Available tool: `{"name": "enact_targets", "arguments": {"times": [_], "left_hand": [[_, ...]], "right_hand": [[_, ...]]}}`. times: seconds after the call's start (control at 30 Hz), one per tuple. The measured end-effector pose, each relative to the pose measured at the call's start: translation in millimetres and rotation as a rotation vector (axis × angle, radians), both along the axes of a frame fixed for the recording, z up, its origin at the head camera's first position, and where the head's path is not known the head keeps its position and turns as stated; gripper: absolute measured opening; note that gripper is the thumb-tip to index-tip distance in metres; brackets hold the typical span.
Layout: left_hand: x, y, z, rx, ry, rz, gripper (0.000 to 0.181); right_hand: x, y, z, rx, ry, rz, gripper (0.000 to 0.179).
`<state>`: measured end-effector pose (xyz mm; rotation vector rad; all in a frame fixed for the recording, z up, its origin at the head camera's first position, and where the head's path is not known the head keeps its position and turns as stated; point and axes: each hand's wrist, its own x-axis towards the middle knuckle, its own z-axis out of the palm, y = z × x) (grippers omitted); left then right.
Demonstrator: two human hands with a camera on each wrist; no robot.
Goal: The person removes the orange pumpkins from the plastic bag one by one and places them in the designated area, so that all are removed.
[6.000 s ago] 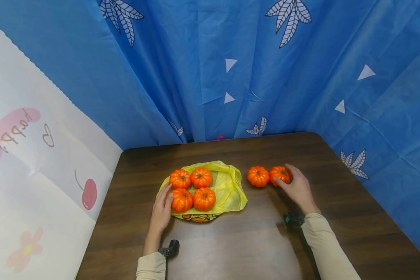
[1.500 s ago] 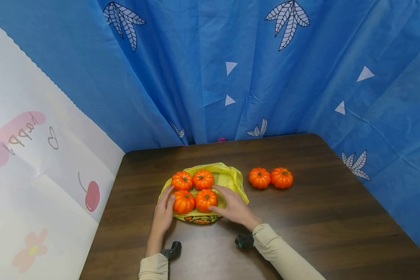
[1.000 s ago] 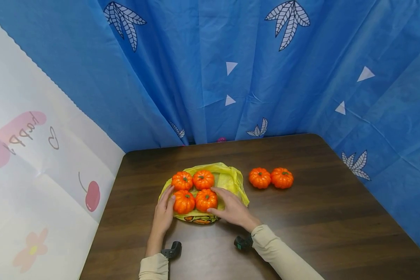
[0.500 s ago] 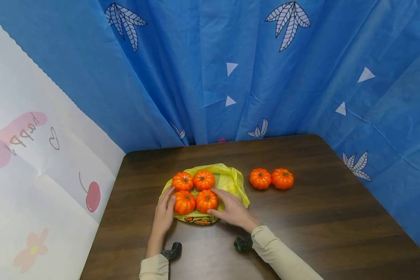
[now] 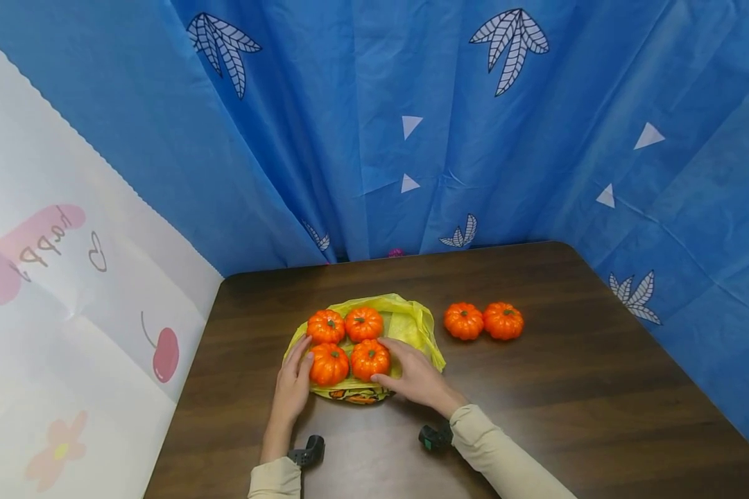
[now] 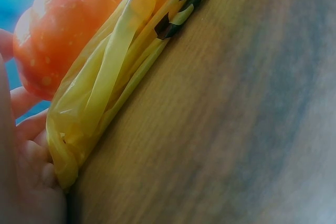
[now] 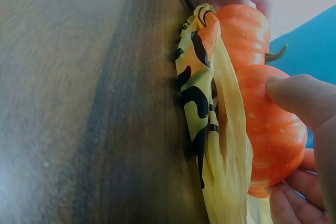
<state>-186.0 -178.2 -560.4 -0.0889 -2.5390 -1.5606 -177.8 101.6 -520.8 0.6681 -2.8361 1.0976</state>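
Several small orange pumpkins sit on a crumpled yellow plastic bag (image 5: 412,333) in the head view. My right hand (image 5: 415,374) grips the front right pumpkin (image 5: 369,362), thumb on its near side and fingers round its far side; the right wrist view shows the thumb (image 7: 299,95) pressed on its orange skin. Beside the front left pumpkin (image 5: 329,366) rests my left hand (image 5: 292,388), its fingers loosely extended along the bag's left edge. In the left wrist view the left fingers (image 6: 26,100) lie beside the pumpkin and the folded bag edge.
Two more pumpkins, a left one (image 5: 464,321) and a right one (image 5: 503,321), stand side by side right of the bag. The dark wooden table (image 5: 587,388) meets a blue curtain (image 5: 387,138) behind and a white printed sheet (image 5: 100,333) at left.
Six seconds ago my right hand was at the rightmost pumpkin; it has since moved left to the front right pumpkin on the bag. A slight gap now shows between the front two. My left hand stays.
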Motion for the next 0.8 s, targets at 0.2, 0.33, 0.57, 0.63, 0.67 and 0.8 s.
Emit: {"name": "enact_targets", "arguments": {"times": [0.2, 0.33, 0.57, 0.63, 0.67, 0.8], "left_hand": [[-0.5, 0.0, -0.8, -0.007, 0.006, 0.003, 0.045], [0.0, 0.2, -0.4, -0.007, 0.01, 0.004, 0.045], [1.1, 0.7, -0.2, -0.011, 0.014, 0.005, 0.045], [1.1, 0.9, -0.3, -0.012, 0.014, 0.004, 0.045], [1.1, 0.9, -0.2, -0.012, 0.014, 0.003, 0.045], [0.7, 0.9, 0.4, -0.01, 0.012, 0.0, 0.045]], "right_hand": [[1.0, 1.3, 2.7, -0.015, -0.013, 0.004, 0.075], [2.2, 2.1, 5.2, -0.022, -0.016, 0.004, 0.074], [3.2, 4.4, 9.6, -0.025, -0.005, -0.007, 0.076], [3.3, 5.4, 11.1, -0.024, 0.006, -0.008, 0.076], [3.3, 5.9, 11.9, -0.024, 0.009, -0.009, 0.076], [3.1, 8.0, 14.9, -0.023, 0.028, -0.013, 0.075]]}}
